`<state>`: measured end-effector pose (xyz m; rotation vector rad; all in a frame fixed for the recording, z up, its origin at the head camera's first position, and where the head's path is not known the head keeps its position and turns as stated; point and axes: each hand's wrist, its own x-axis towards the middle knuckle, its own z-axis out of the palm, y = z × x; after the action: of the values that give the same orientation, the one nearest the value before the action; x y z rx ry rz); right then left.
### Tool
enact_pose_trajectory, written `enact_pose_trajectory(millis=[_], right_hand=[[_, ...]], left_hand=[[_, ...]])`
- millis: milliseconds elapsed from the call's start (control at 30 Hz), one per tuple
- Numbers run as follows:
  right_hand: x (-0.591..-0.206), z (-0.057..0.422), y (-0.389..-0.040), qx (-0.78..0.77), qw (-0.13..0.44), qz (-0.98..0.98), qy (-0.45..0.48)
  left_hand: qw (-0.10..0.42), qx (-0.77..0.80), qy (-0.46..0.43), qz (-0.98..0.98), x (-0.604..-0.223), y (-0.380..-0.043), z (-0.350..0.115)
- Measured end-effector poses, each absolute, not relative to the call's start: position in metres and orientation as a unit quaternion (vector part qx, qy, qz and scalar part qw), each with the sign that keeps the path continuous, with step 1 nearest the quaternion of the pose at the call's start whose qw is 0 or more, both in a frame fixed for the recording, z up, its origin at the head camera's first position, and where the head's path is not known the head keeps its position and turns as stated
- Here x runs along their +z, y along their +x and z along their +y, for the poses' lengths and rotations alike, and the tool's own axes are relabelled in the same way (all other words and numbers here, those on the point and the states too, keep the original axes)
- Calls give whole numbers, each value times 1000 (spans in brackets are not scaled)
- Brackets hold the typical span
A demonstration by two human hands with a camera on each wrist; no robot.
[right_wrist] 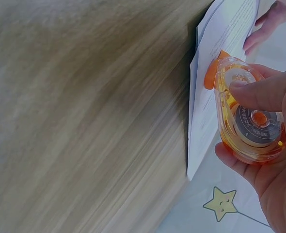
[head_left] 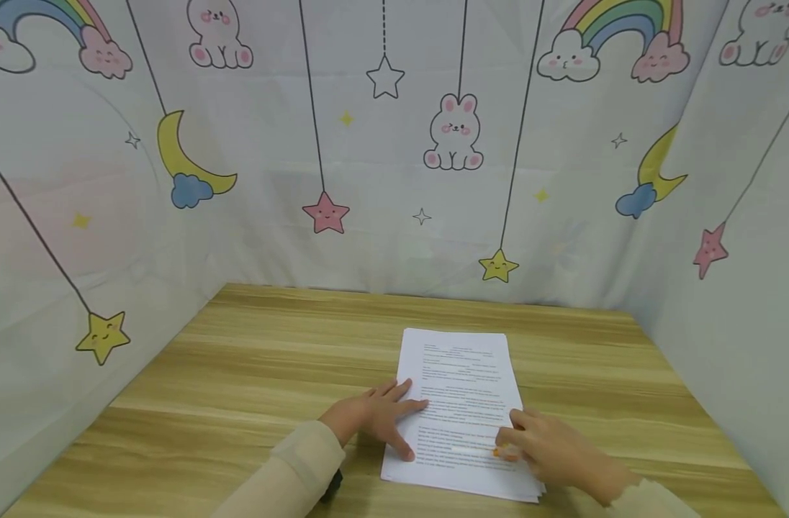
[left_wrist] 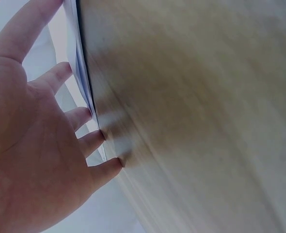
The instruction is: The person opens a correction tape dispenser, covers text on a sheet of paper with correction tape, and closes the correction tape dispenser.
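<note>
A stack of printed paper sheets point(head_left: 456, 374) lies on the table, its lower right corners slightly out of line. My left hand point(head_left: 384, 417) rests on the left side of the stack with fingers spread, and some of its fingertips meet the paper's edge in the left wrist view. At the lower right, my right hand point(head_left: 556, 446) grips a clear orange correction tape dispenser point(right_wrist: 252, 116) between thumb and fingers. Its orange tip is at the printed page; whether it touches the paper is hard to tell. In the head view the hand hides most of the dispenser.
The wood-grain table point(head_left: 291, 345) is enclosed at the back and sides by a white curtain point(head_left: 381, 158) printed with stars, moons and rabbits. A small black object point(head_left: 332, 487) shows beside the left sleeve, mostly hidden.
</note>
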<state>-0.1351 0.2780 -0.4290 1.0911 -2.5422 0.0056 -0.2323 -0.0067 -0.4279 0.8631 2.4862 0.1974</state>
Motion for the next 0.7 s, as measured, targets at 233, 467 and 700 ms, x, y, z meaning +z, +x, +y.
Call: enact_pose_trajectory(millis=[233, 467, 700], right_hand=[[-430, 289, -130, 5, 196, -903, 381], [-429, 298, -125, -1, 185, -912, 366], [-429, 303, -122, -2, 179, -918, 353]], left_hand=[[258, 78, 314, 910, -424, -231, -7], [255, 85, 317, 910, -426, -231, -7], [247, 80, 323, 910, -425, -230, -6]])
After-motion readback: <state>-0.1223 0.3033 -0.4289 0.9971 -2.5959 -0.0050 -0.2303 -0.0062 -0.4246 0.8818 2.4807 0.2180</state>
